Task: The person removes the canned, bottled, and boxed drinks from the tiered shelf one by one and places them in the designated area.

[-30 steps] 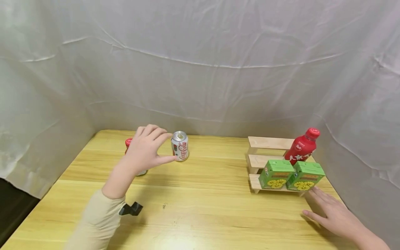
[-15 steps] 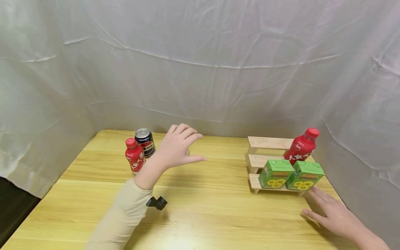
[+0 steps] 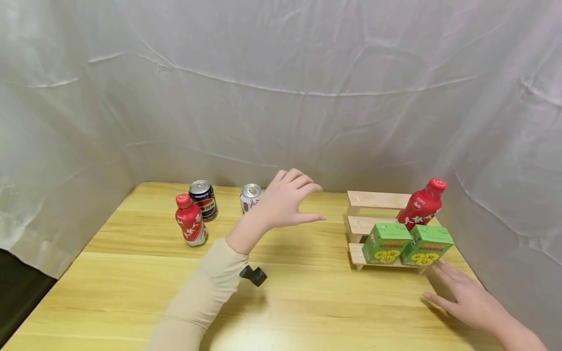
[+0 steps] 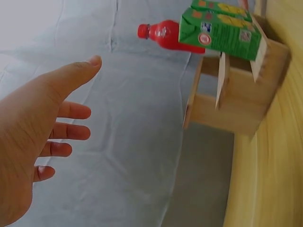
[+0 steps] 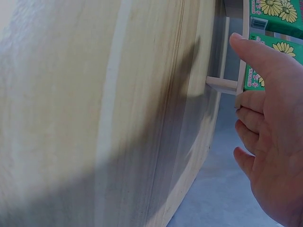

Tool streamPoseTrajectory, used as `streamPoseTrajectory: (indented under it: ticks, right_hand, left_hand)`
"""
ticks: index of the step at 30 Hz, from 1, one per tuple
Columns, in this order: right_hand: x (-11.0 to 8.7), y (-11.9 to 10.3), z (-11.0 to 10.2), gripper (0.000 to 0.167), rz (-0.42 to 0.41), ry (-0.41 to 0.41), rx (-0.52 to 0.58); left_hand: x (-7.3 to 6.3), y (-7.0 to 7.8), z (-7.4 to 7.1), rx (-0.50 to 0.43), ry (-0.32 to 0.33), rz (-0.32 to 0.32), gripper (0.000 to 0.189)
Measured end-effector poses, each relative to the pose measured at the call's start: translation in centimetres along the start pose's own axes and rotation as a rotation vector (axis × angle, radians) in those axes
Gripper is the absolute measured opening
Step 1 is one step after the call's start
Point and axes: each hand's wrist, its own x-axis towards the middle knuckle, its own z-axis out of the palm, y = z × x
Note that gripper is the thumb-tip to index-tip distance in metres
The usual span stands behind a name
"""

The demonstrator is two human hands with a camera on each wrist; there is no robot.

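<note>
My left hand point(image 3: 285, 200) is held above the middle of the table, thumb and fingers spread apart with nothing between them. Just behind its wrist stands a white Coca-Cola can point(image 3: 251, 196), partly hidden by the hand. In the left wrist view the hand point(image 4: 42, 127) points towards the wooden tiered stand point(image 4: 236, 101). My right hand point(image 3: 465, 297) is by the stand's front right corner, fingers extended, holding nothing. Two green drink cartons with yellow flowers, a left carton point(image 3: 386, 243) and a right carton point(image 3: 427, 246), sit on the lowest step. Behind them a red bottle point(image 3: 421, 204) stands on the stand.
On the left of the table point(image 3: 110, 287) a second red bottle point(image 3: 191, 222) stands upright beside a black cola can point(image 3: 204, 201). Grey-white cloth point(image 3: 281, 97) hangs behind and along the sides. The stand's upper step point(image 3: 377, 199) shows bare wood on its left.
My left hand has travelled right, from beside the white can past it, uncovering the left red bottle and the black can. The white can stays in place. My right hand is almost still.
</note>
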Motion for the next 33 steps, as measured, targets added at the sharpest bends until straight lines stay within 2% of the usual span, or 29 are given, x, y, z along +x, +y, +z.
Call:
streamPoseTrajectory:
  ticks: [4,11,16,22,27,33]
  right_hand:
    - [0.1,0.1,0.0,0.077,-0.016,0.019,-0.011]
    - [0.0,0.3,0.0,0.078,-0.033,0.038,-0.032]
    - [-0.1,0.4,0.0,0.078,-0.032,0.041,-0.038]
    - [-0.1,0.3,0.1,0.08,-0.016,0.023,-0.026]
    - [-0.1,0.1,0.2,0.079,-0.023,0.032,-0.027]
    - [-0.1,-0.1,0.3,0.08,-0.027,0.042,-0.025]
  left_hand:
    - [1.8,1.0,0.6,-0.036,-0.033,-0.015,0.062]
    - [4.6,2.8,2.0,-0.058,-0.126,-0.03,0.062]
    - [6.5,4.1,2.9,-0.066,-0.133,-0.032,0.061]
    - [8.6,5.6,3.3,-0.065,-0.16,-0.039,0.059]
    - [10.2,6.9,3.7,-0.065,-0.217,-0.061,0.064]
    - [12.2,8.8,5.3,-0.079,-0.309,-0.118,0.069]
